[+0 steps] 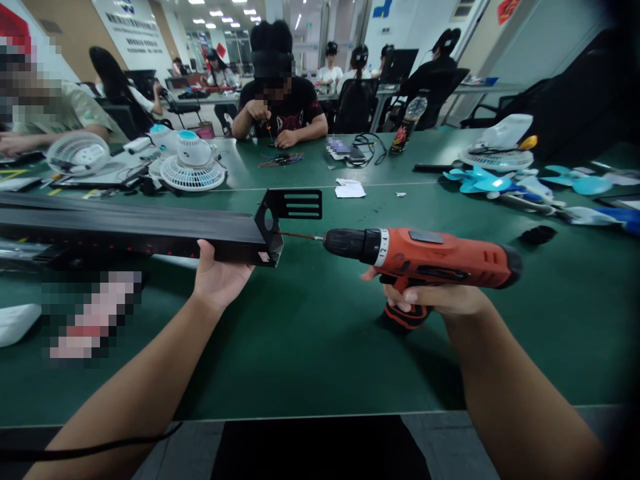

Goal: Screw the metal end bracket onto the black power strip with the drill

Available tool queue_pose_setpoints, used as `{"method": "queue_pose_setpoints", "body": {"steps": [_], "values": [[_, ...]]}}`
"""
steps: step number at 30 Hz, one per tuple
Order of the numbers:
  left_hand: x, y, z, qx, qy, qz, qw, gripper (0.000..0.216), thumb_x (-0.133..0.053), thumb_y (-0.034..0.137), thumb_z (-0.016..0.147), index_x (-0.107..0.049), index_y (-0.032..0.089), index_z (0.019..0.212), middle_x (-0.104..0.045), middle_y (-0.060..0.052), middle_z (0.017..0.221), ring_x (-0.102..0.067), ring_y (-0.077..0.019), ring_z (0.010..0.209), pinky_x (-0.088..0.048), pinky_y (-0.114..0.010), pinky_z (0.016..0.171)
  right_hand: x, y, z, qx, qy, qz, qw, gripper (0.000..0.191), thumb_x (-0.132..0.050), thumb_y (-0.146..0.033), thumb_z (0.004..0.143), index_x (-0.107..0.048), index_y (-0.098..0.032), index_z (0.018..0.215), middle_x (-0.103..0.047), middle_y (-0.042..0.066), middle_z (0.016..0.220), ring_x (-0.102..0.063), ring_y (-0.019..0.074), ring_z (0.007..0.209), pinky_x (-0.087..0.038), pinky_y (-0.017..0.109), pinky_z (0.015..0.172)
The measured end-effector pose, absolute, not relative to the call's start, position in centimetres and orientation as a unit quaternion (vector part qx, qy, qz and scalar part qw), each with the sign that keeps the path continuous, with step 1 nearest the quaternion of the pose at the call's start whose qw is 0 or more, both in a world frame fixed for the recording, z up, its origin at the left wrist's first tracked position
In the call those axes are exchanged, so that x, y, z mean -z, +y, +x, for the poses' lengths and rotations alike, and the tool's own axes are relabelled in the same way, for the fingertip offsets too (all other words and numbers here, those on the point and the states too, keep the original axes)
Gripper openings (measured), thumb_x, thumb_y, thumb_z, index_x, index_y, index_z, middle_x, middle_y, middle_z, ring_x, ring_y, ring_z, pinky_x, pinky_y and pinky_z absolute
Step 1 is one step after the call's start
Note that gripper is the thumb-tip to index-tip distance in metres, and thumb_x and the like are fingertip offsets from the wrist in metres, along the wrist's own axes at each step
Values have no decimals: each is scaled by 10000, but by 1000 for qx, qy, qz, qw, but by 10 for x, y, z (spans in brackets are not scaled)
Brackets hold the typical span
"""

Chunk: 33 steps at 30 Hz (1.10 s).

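My left hand (223,277) grips a long black metal rail (210,230) from below, near its right end, and holds that end above the table. Fixed to this end is a black slotted bracket (300,204) with a round hole. My right hand (425,297) is wrapped round the handle of a red and black cordless drill (445,257). The drill lies level and points left. From its chuck a long thin bit (303,236) reaches the end of the rail by the bracket; whether it sits in a screw there I cannot tell.
White fan parts (193,167) stand at the back left, and blue fan blades (480,180) lie at the right. A bottle (404,130), cables (370,148) and a paper scrap (350,188) are across the green table (320,347). A person (280,100) works opposite.
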State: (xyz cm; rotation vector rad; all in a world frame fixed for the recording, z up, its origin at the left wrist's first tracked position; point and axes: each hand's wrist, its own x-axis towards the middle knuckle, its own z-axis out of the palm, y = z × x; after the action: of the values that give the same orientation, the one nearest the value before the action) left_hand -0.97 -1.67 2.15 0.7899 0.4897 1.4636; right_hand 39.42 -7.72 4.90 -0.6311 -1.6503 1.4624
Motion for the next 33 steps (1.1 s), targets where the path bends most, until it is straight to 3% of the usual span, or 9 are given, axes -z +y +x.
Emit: {"method": "queue_pose_setpoints", "body": {"steps": [6,9,14,18,23,29,33], "values": [[-21,-16,-12,-621,213,373,655,796,-901,795,854,-763,260,1427,-759,-96,1578,-418,-409,1725,-586,-483,1241,-52,-77,386,-591,-644,-229,429,349,-978,-377,868,-831,-259,1162,-804,68,1007,-619,122,537,-560,284,480],[-22,-17,-12,-613,215,381,658,774,-910,798,843,-785,237,1361,-753,-80,1591,-341,-420,1757,-571,-464,1246,-54,-78,383,-589,-637,-231,440,378,-986,-384,860,-816,-263,1174,-791,56,975,-593,114,519,-550,280,479],[-24,-18,-11,-615,211,386,655,751,-908,786,855,-786,246,1362,-734,-86,1622,-411,-420,1723,-556,-486,1268,-54,-79,385,-577,-641,-250,440,347,-960,-395,892,-806,-289,1184,-784,56,936,-597,136,523,-538,290,469],[-23,-18,-10,-620,214,379,653,751,-867,788,898,-747,303,1459,-725,-87,1629,-506,-391,1677,-592,-487,1237,-53,-77,389,-574,-654,-250,426,344,-958,-435,904,-836,-232,1154,-799,86,969,-601,127,531,-554,292,482],[-22,-17,-11,-633,216,357,652,792,-871,774,903,-721,302,1521,-735,-115,1612,-536,-383,1660,-589,-477,1249,-50,-76,394,-574,-672,-231,407,430,-918,-408,977,-833,-215,1351,-796,53,800,-634,148,558,-600,288,534],[-20,-16,-11,-630,198,366,656,808,-900,762,881,-725,314,1530,-744,-96,1608,-569,-381,1635,-595,-482,1246,-50,-72,392,-572,-684,-194,410,413,-925,-407,970,-832,-185,1305,-809,66,884,-634,126,553,-615,269,528],[-19,-15,-12,-632,201,365,653,843,-914,771,858,-726,294,1529,-750,-117,1593,-546,-392,1651,-602,-484,1237,-52,-75,388,-568,-666,-214,433,330,-945,-388,938,-847,-254,1223,-801,67,1012,-624,108,543,-577,254,482]]}}
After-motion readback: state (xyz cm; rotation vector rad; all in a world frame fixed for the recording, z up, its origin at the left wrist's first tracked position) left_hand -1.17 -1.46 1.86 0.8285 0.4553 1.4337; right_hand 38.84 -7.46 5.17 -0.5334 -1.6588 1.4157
